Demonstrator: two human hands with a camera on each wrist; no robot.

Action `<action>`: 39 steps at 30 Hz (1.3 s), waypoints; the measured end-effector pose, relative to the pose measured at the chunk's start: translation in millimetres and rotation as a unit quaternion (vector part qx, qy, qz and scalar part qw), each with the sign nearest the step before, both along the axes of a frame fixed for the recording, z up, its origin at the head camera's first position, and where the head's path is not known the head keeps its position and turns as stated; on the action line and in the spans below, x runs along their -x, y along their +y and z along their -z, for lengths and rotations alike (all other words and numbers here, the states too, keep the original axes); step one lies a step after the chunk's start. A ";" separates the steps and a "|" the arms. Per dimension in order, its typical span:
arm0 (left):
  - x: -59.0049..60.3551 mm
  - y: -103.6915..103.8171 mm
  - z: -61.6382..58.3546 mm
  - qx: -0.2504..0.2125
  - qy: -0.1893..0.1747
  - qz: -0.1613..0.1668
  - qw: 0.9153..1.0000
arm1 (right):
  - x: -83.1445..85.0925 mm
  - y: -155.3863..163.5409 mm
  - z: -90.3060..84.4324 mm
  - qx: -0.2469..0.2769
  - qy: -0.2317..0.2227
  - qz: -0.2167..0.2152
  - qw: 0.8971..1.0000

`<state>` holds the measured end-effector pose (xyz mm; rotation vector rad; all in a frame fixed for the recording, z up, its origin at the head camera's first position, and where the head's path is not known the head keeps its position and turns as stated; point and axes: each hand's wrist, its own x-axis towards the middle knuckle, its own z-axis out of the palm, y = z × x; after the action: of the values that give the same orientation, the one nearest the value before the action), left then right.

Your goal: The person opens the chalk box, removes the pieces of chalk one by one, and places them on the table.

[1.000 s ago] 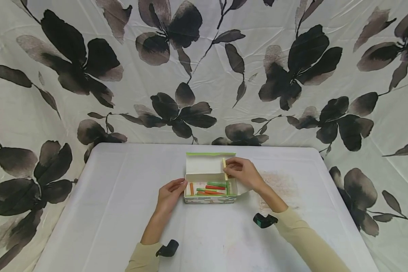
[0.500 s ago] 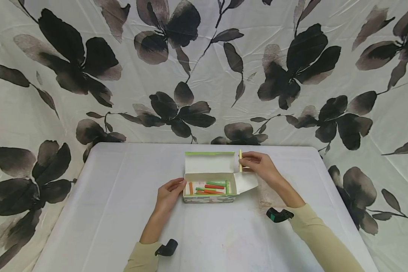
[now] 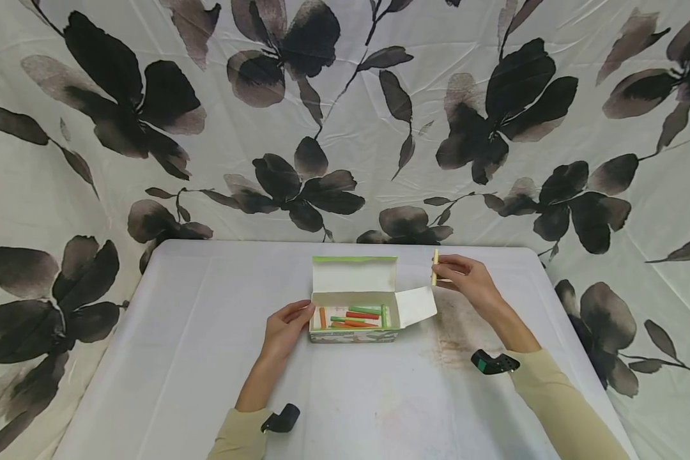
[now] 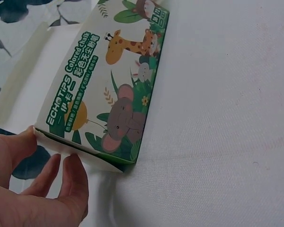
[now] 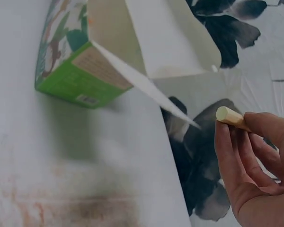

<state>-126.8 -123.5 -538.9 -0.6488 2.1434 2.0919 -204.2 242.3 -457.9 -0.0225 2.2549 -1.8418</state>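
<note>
1. Our left hand [image 3: 285, 327] pinches the open box [image 3: 353, 337] at its left end; we should brace gently.
2. Our right hand [image 3: 470, 283] pinches the yellow chalk [image 3: 435, 263] right of it; we want that clear of the side flap [image 3: 416, 306].

The left hand [image 4: 42, 184] holds the near end of a "Colored chalk" box [image 4: 97, 90], fingertips against a white end flap [image 4: 102, 164]. An elephant [image 4: 123, 118] decorates its face, a giraffe [image 4: 120, 48] farther off. The lid [image 4: 35, 75] stretches left, toward flowered fabric [image 4: 9, 10]; white tabletop [image 4: 217, 113] spreads right.
</note>
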 end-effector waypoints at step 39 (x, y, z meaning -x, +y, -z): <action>-1.8 0.4 -1.4 -0.004 -0.006 -0.008 1.000 | -31.3 46.7 89.1 -0.182 0.003 0.067 0.981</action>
<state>-125.0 -123.2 -537.5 -0.6774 2.1293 2.0980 -172.9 289.0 -546.9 0.1913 2.6176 -1.4582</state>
